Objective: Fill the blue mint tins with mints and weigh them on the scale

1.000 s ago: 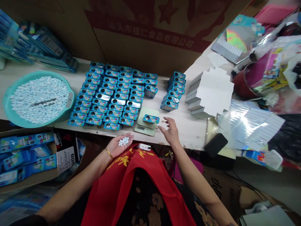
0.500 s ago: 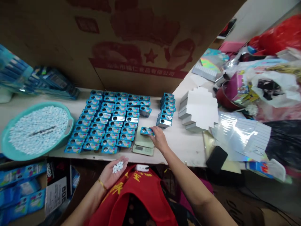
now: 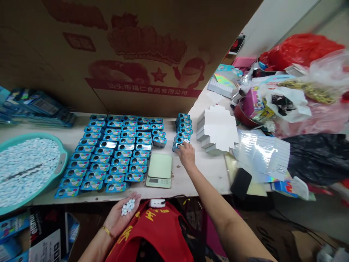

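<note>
My left hand [image 3: 120,214] is palm up near the table's front edge, cupping a small heap of white and pale-blue candies [image 3: 128,206]. At the front end of a short column of blue tins [image 3: 184,125], my right hand [image 3: 187,154] has its fingers around the nearest blue tin [image 3: 177,146]. Its fingertips partly hide that tin, and a few candies show on top beside them. Between the hands sits a pale green digital scale [image 3: 160,165] with a bare pan. Left of it stand several close columns of blue tins [image 3: 117,161] with round windows.
A turquoise basin [image 3: 61,145] full of candies stands at the left. White folded cartons [image 3: 219,127] are stacked right of the tins. Farther right lie clear plastic sheets [image 3: 261,153], a black object [image 3: 241,181] and piled bags. A large cardboard box [image 3: 131,98] walls off the back.
My right hand has left the scale and moved back to the short column. The tin it held is off the scale; another tin now stands at the right-hand group. My left hand still holds candies.
</note>
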A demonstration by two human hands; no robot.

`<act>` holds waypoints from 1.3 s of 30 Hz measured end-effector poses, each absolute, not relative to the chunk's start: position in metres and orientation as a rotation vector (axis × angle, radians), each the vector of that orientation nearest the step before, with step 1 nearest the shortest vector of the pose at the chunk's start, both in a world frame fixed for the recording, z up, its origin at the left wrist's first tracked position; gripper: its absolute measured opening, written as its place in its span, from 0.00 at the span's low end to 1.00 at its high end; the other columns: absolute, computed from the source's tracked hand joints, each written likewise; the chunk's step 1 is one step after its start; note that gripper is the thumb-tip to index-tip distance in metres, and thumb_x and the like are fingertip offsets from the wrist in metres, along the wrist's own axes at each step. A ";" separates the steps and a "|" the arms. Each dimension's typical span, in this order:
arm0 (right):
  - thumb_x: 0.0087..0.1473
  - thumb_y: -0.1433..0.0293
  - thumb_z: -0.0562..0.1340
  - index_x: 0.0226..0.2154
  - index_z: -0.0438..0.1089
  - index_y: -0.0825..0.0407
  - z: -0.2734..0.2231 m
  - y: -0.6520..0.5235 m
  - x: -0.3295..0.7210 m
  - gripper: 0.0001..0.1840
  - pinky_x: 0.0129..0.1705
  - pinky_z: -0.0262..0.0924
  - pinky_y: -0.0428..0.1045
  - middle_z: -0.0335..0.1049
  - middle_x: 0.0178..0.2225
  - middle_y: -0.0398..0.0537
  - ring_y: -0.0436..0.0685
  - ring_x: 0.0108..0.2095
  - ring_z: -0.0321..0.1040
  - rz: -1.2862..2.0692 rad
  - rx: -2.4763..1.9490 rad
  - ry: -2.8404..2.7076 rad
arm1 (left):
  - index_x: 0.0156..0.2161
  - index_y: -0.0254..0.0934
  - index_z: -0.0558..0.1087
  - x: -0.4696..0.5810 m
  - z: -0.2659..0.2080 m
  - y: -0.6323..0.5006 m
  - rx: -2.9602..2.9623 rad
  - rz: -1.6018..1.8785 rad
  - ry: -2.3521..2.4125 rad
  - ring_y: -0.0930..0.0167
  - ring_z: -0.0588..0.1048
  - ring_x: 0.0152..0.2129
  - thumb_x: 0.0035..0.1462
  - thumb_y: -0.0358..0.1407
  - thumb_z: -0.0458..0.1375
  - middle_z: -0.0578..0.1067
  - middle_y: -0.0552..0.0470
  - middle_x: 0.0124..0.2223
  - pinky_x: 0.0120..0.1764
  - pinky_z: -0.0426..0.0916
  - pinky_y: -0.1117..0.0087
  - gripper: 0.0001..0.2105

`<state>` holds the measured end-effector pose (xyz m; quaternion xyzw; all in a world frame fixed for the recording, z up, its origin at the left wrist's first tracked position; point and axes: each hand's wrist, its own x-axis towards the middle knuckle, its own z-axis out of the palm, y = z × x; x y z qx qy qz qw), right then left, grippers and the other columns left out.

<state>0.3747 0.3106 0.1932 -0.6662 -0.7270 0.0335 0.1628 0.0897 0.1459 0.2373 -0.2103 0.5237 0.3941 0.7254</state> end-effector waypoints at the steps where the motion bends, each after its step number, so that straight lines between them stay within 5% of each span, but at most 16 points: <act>1: 0.51 0.71 0.55 0.35 0.69 0.50 0.194 0.308 0.382 0.09 0.40 0.51 0.55 0.61 0.44 0.54 0.61 0.43 0.53 0.066 -1.922 -2.123 | 0.54 0.26 0.58 0.091 0.237 0.147 -0.459 0.854 1.144 0.64 0.74 0.37 0.52 0.22 0.48 0.74 0.37 0.38 0.36 0.72 0.68 0.22; 5: 0.52 0.72 0.54 0.30 0.69 0.51 0.205 0.302 0.391 0.08 0.40 0.49 0.55 0.59 0.47 0.54 0.60 0.43 0.52 -0.008 -1.842 -2.310 | 0.46 0.26 0.66 0.097 0.236 0.149 -0.425 0.852 1.056 0.65 0.74 0.37 0.52 0.23 0.49 0.74 0.37 0.38 0.38 0.71 0.68 0.15; 9: 0.52 0.74 0.53 0.35 0.68 0.50 0.235 0.278 0.373 0.10 0.43 0.47 0.56 0.59 0.47 0.52 0.60 0.43 0.52 -0.024 -1.623 -2.504 | 0.39 0.25 0.70 0.102 0.235 0.149 -0.386 0.852 1.008 0.65 0.74 0.37 0.50 0.23 0.51 0.75 0.36 0.37 0.40 0.70 0.68 0.11; 18: 0.53 0.76 0.51 0.38 0.67 0.54 0.252 0.231 0.299 0.12 0.40 0.52 0.55 0.61 0.43 0.55 0.60 0.40 0.55 0.249 -1.352 -2.726 | 0.43 0.25 0.69 0.114 0.236 0.155 -0.274 0.827 0.888 0.65 0.72 0.40 0.50 0.23 0.52 0.73 0.38 0.41 0.43 0.67 0.66 0.13; 24: 0.53 0.70 0.55 0.46 0.60 0.55 0.260 0.172 0.264 0.17 0.42 0.56 0.51 0.62 0.40 0.52 0.56 0.41 0.57 0.827 -1.070 -2.653 | 0.42 0.28 0.69 0.112 0.225 0.146 -0.203 0.870 0.842 0.71 0.74 0.31 0.49 0.21 0.48 0.75 0.45 0.36 0.36 0.69 0.70 0.16; 28: 0.53 0.74 0.53 0.44 0.62 0.54 0.247 0.157 0.256 0.14 0.40 0.58 0.48 0.62 0.38 0.50 0.54 0.40 0.59 1.023 -1.136 -2.624 | 0.44 0.28 0.69 0.109 0.224 0.135 -0.177 0.822 0.821 0.69 0.73 0.35 0.47 0.20 0.47 0.75 0.44 0.38 0.40 0.67 0.68 0.18; 39: 0.50 0.76 0.54 0.38 0.65 0.53 0.239 0.154 0.257 0.11 0.35 0.57 0.46 0.63 0.33 0.48 0.53 0.35 0.61 1.058 -1.190 -2.661 | 0.35 0.27 0.72 0.107 0.224 0.126 -0.119 0.734 0.840 0.69 0.73 0.33 0.46 0.19 0.48 0.75 0.44 0.33 0.43 0.66 0.67 0.13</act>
